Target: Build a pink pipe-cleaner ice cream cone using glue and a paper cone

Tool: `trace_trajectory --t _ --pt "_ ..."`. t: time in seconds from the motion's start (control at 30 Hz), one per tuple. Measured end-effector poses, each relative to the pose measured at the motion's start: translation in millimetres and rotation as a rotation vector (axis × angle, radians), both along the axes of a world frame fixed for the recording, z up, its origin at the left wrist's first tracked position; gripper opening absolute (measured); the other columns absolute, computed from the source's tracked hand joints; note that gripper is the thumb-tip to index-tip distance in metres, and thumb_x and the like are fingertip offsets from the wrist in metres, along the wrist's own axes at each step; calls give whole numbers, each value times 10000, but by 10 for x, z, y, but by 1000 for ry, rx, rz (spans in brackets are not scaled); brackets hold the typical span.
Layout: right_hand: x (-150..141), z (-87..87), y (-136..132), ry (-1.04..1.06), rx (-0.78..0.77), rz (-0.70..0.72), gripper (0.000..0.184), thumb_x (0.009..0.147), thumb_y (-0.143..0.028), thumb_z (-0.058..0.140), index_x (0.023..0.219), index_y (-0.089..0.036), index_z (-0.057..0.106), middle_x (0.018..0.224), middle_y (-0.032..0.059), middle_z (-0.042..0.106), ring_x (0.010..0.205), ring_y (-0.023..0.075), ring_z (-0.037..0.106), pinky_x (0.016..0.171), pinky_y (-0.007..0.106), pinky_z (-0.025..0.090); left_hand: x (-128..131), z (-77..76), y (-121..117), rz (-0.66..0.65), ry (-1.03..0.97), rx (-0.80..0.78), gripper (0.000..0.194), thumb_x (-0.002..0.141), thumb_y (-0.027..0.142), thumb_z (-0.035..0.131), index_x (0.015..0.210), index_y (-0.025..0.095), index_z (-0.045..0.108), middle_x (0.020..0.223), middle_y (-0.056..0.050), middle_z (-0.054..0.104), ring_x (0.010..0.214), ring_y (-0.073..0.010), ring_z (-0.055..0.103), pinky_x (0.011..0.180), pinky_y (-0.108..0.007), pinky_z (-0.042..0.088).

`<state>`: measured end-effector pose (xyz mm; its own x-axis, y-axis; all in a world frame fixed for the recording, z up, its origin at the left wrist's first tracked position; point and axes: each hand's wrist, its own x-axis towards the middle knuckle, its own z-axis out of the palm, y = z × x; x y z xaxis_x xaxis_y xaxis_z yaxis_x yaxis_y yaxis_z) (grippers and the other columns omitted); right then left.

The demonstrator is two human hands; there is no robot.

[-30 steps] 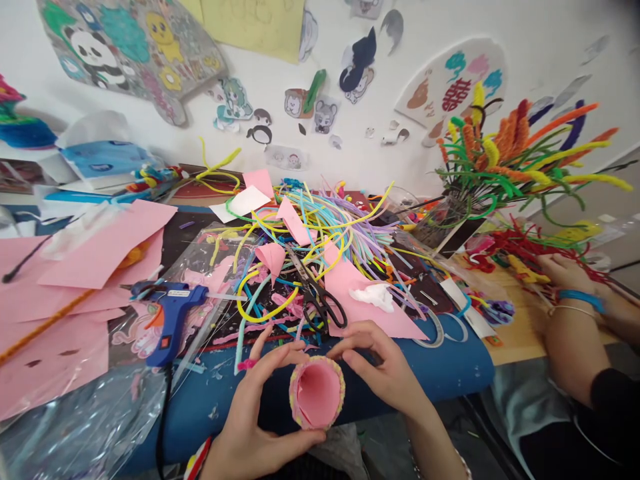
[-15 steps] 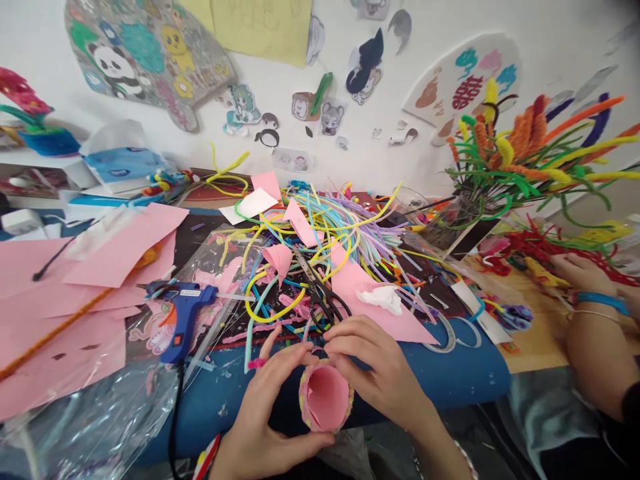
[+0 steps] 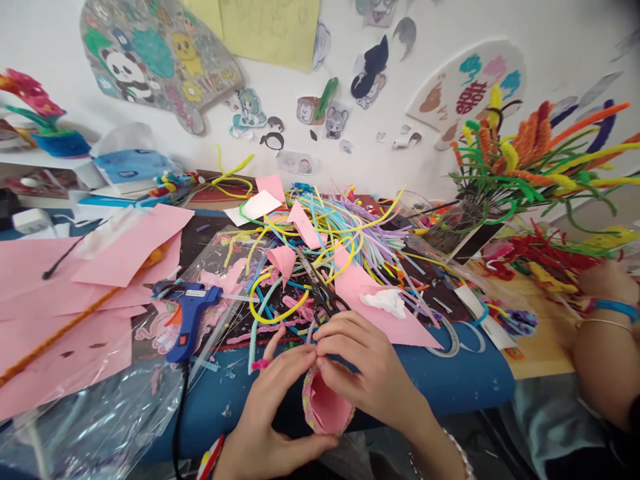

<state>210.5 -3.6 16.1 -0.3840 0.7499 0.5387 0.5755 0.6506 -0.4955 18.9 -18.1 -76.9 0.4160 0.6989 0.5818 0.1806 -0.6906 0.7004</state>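
A small pink paper cup [image 3: 327, 403] with a fuzzy yellow-and-pink rim is held near the table's front edge, its open mouth facing me. My left hand [image 3: 273, 413] is closed round its left side, thumb below the rim and fingers above. My right hand [image 3: 367, 373] has its fingertips pinched together at the cup's upper rim, touching the left fingertips. Whatever lies between those fingertips is hidden. Just beyond the hands lie black-handled scissors [image 3: 327, 300] on a heap of pipe cleaners [image 3: 350, 230]. A pink paper cone [image 3: 281, 261] rests there too.
On the left, a blue glue gun [image 3: 193, 320] lies on clear plastic beside pink sheets [image 3: 50, 273]. A vase of coloured pipe cleaners [image 3: 457, 227] stands back right. Rolls of tape [image 3: 447, 337] lie at right, and another person's arm [image 3: 607, 333] reaches over the wooden table.
My right hand has moved left and down onto the cup's upper rim, its fingers closing there. The cup has tilted slightly, and the view has shifted left.
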Motion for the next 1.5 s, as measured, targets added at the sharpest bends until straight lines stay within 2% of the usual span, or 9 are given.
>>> trace_trajectory --t 0.17,0.37,0.67,0.83,1.07,1.17,1.23,1.33,1.5 --pt "7 1 17 -9 52 -30 71 924 -177 627 854 -172 615 868 49 720 849 195 616 840 381 518 1 7 -1 -8 -23 -21 824 771 494 786 1460 252 404 1363 -117 613 1236 -302 604 1079 -463 449" --pt "57 -14 13 51 64 -83 146 892 -244 710 981 -164 627 914 54 726 874 200 624 803 343 530 10 23 0 -1 -1 -14 802 778 501 778 1450 257 415 1359 -125 621 1232 -308 613 1037 -457 489" --pt "11 23 -6 124 50 7 67 914 -115 648 919 -177 670 857 34 731 846 170 626 825 326 522 18 39 23 14 27 75 858 792 519 756 1504 226 378 1341 -151 628 1203 -310 634 996 -451 534" --pt "70 -6 -20 106 5 -92 120 910 -86 569 852 -183 611 837 34 688 839 172 607 798 328 503 20 -11 20 14 -12 81 917 791 499 765 1544 239 310 1333 -158 639 1209 -327 631 1029 -504 498" --pt "434 -227 -72 -110 -117 -309 295 1004 -196 453 736 -198 575 718 23 618 739 186 560 685 332 464 4 -23 -5 24 5 1 953 751 483 804 1533 239 316 1285 -167 672 1191 -373 645 1091 -595 411" --pt "584 -324 -125 -185 -127 -332 137 983 -255 553 997 -202 678 902 52 716 891 231 631 829 392 501 3 -18 -14 33 5 -17 941 746 473 811 1522 246 331 1280 -165 675 1202 -381 636 1118 -620 363" --pt "661 -368 -177 -156 -162 -377 217 970 -278 579 1162 -210 655 942 57 738 926 239 664 865 400 526 4 -23 -16 29 -8 -26 938 744 474 813 1521 252 337 1277 -162 676 1202 -383 634 1101 -614 384" --pt "726 -392 -249 -83 -198 -456 209 969 -292 571 1133 -214 673 857 39 742 778 208 689 756 347 563 1 -44 -14 22 -27 -48 940 739 445 825 1525 264 341 1290 -157 671 1198 -385 634 1025 -573 463" --pt "726 -374 -278 -54 -119 -481 221 954 -279 598 1145 -208 684 953 59 773 784 198 725 765 323 581 -4 -77 -16 43 -70 -68 941 717 368 854 1514 251 367 1310 -150 663 1188 -375 638 1024 -549 468"
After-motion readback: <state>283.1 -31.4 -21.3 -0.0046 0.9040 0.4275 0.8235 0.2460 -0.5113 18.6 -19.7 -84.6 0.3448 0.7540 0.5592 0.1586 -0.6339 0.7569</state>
